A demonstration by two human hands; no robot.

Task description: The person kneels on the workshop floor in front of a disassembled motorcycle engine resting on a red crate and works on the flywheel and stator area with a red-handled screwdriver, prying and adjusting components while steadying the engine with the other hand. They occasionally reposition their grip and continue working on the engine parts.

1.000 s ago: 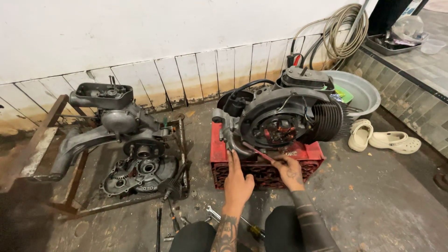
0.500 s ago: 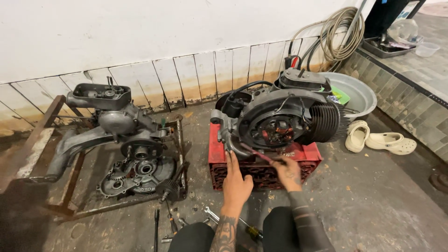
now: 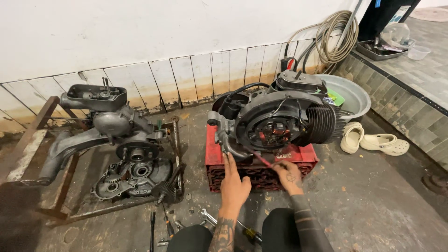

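A grey scooter engine [image 3: 280, 119] with a finned cylinder and copper stator coils rests on a red plastic crate [image 3: 261, 165]. My left hand [image 3: 233, 184] lies flat, fingers apart, against the lower left of the engine casing, just above the crate. My right hand [image 3: 287, 175] grips a thin red-handled tool [image 3: 261, 159] whose tip points up-left toward the casing's lower edge. Both tattooed forearms reach forward from my knees.
A second, opened engine [image 3: 116, 140] sits in a rusty metal frame [image 3: 65, 186] at left. Wrenches and screwdrivers [image 3: 210, 219] lie on the concrete floor near my knees. A metal basin [image 3: 350, 93], coiled hose [image 3: 333, 37] and pale clogs [image 3: 373, 140] are at right.
The view has shifted slightly. Both hands stay at the engine's lower edge; the right hand with the tool has barely moved.
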